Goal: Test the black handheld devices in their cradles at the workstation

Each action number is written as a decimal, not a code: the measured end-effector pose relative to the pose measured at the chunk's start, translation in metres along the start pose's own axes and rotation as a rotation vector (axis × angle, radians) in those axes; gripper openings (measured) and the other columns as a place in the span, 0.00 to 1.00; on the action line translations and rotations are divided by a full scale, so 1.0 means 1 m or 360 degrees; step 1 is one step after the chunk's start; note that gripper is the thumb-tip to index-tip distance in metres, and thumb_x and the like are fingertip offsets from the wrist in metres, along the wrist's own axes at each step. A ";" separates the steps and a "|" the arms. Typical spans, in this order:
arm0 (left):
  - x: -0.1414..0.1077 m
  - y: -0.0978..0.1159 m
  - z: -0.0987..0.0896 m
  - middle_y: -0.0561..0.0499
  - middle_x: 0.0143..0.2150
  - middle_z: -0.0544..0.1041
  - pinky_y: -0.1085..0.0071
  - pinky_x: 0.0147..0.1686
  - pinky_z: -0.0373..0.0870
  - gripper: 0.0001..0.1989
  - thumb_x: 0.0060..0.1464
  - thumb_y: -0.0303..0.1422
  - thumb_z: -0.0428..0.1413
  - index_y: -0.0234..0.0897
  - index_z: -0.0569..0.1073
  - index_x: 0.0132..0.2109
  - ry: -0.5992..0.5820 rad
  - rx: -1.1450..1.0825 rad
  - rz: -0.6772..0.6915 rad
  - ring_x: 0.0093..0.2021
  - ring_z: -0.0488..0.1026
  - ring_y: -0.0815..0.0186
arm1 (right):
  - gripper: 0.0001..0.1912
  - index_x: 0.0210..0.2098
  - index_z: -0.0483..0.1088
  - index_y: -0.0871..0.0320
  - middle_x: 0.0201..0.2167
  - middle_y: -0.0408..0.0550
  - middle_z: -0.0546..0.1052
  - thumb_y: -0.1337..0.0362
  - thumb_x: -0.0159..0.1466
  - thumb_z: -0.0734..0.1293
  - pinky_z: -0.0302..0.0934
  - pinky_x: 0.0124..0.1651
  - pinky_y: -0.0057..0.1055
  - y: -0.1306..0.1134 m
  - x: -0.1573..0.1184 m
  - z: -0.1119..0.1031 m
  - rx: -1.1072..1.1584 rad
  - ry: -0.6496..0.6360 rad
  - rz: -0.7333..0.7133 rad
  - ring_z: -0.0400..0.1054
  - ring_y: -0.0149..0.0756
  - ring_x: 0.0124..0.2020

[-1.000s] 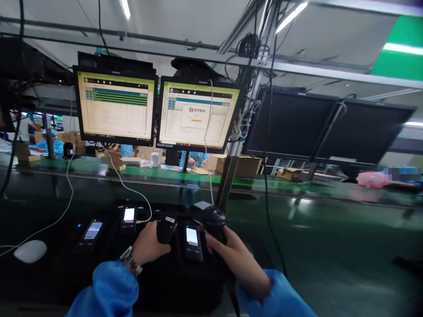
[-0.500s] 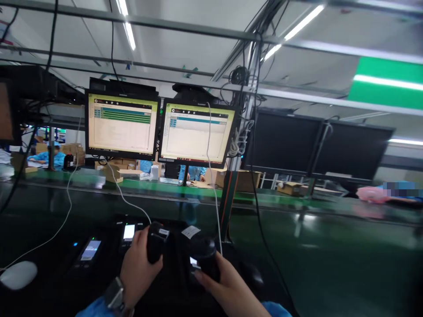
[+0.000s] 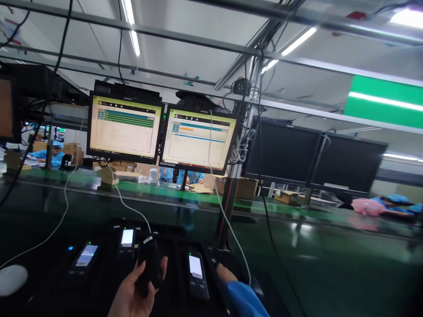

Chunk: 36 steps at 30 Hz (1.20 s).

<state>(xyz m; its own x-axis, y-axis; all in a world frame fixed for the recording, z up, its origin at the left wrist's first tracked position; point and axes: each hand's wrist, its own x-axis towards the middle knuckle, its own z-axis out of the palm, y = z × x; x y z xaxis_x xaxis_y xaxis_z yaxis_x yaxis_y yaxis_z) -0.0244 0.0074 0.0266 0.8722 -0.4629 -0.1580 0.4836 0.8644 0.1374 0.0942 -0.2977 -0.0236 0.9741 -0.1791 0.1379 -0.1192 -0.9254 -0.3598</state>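
My left hand [image 3: 135, 290] is wrapped round a black handheld device [image 3: 149, 264], held upright with a small white label at its top. Near the dark stand right of centre is my right hand [image 3: 226, 274]; its fingers and anything in them are hidden in the dark. Between the hands a handheld terminal with a lit white screen [image 3: 196, 266] lies in a black tray [image 3: 176, 281]. Two more lit terminals lie to the left, one with a white screen [image 3: 127, 237] and one with a bluish screen [image 3: 87, 256].
Two lit monitors [image 3: 124, 127] [image 3: 198, 138] hang ahead, with two dark monitors [image 3: 284, 152] to the right. White cables hang down to the bench. A white mouse [image 3: 13, 280] lies at far left. People in blue and cardboard boxes [image 3: 287, 197] are beyond.
My left hand has turned, showing more of its palm side around the black device. My right hand has moved right, away from the right terminal, uncovering it. The right monitor now shows an orange bar.
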 end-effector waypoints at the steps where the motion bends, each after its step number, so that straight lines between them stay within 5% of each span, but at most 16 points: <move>1: -0.001 -0.001 0.000 0.41 0.57 0.70 0.75 0.26 0.76 0.32 0.56 0.35 0.52 0.44 0.53 0.66 0.0033 0.0104 0.0050 0.53 0.73 0.54 | 0.13 0.32 0.75 0.69 0.34 0.68 0.77 0.77 0.61 0.58 0.67 0.41 0.47 -0.004 0.000 -0.006 -0.0062 0.0032 0.0050 0.74 0.58 0.39; 3: -0.003 -0.005 0.001 0.43 0.58 0.69 0.67 0.29 0.78 0.34 0.57 0.34 0.50 0.56 0.47 0.66 0.0128 0.0376 0.0218 0.53 0.73 0.50 | 0.17 0.38 0.74 0.72 0.40 0.74 0.75 0.79 0.61 0.54 0.64 0.46 0.49 -0.016 -0.002 -0.023 -0.0155 0.0092 0.0057 0.72 0.59 0.45; 5: -0.004 -0.010 0.000 0.46 0.61 0.65 0.61 0.36 0.78 0.37 0.57 0.33 0.51 0.63 0.42 0.66 0.0142 0.0706 0.0406 0.56 0.70 0.51 | 0.20 0.42 0.73 0.70 0.43 0.68 0.75 0.79 0.62 0.52 0.63 0.49 0.41 -0.032 -0.012 -0.044 -0.0134 0.0112 -0.0113 0.72 0.50 0.47; 7: -0.003 -0.014 -0.004 0.52 0.67 0.57 0.61 0.43 0.77 0.39 0.57 0.34 0.54 0.67 0.40 0.66 0.0093 0.1140 0.0570 0.61 0.65 0.55 | 0.18 0.40 0.74 0.61 0.36 0.54 0.78 0.69 0.68 0.53 0.63 0.45 0.30 -0.051 -0.035 -0.063 0.0026 0.0072 -0.0364 0.73 0.40 0.40; 11: 0.006 -0.019 -0.015 0.61 0.72 0.38 0.62 0.55 0.70 0.38 0.58 0.41 0.55 0.64 0.40 0.67 -0.0006 0.1904 0.0802 0.67 0.54 0.59 | 0.16 0.33 0.76 0.57 0.26 0.45 0.77 0.58 0.66 0.59 0.62 0.33 0.28 -0.095 -0.102 -0.082 0.0678 -0.0012 -0.0829 0.70 0.35 0.28; 14: 0.015 -0.020 -0.021 0.57 0.72 0.40 0.60 0.68 0.49 0.40 0.57 0.41 0.55 0.53 0.40 0.68 -0.0162 0.2063 0.0928 0.70 0.42 0.62 | 0.16 0.32 0.75 0.55 0.26 0.44 0.77 0.62 0.67 0.58 0.61 0.33 0.28 -0.119 -0.139 -0.073 0.0667 -0.0036 -0.1067 0.70 0.33 0.28; 17: 0.019 -0.020 -0.023 0.53 0.72 0.41 0.59 0.70 0.38 0.40 0.57 0.39 0.54 0.49 0.40 0.69 -0.0175 0.2204 0.1007 0.71 0.39 0.63 | 0.15 0.33 0.75 0.56 0.27 0.46 0.77 0.67 0.66 0.57 0.60 0.32 0.29 -0.127 -0.149 -0.051 0.0556 0.0221 -0.1164 0.70 0.34 0.28; 26: 0.019 -0.026 -0.031 0.54 0.69 0.38 0.54 0.67 0.49 0.33 0.59 0.26 0.44 0.59 0.47 0.66 0.0059 0.2668 0.1240 0.70 0.41 0.62 | 0.14 0.36 0.71 0.62 0.23 0.48 0.72 0.74 0.65 0.55 0.59 0.25 0.31 -0.139 -0.147 -0.015 0.0109 0.0968 -0.1476 0.65 0.36 0.23; 36: 0.016 -0.025 -0.027 0.54 0.68 0.37 0.53 0.67 0.51 0.34 0.60 0.29 0.45 0.61 0.43 0.67 0.0140 0.2604 0.1236 0.70 0.42 0.61 | 0.12 0.38 0.69 0.62 0.24 0.47 0.72 0.75 0.65 0.56 0.61 0.26 0.31 -0.137 -0.146 -0.016 0.0035 0.0978 -0.1468 0.66 0.35 0.23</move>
<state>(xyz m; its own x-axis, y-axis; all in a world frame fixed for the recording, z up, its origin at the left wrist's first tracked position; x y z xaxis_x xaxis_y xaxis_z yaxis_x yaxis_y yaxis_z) -0.0242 -0.0166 -0.0060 0.9300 -0.0348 0.3658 -0.3644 -0.2147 0.9061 -0.0350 -0.1503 0.0206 0.4258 0.4347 0.7936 0.6120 -0.7843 0.1013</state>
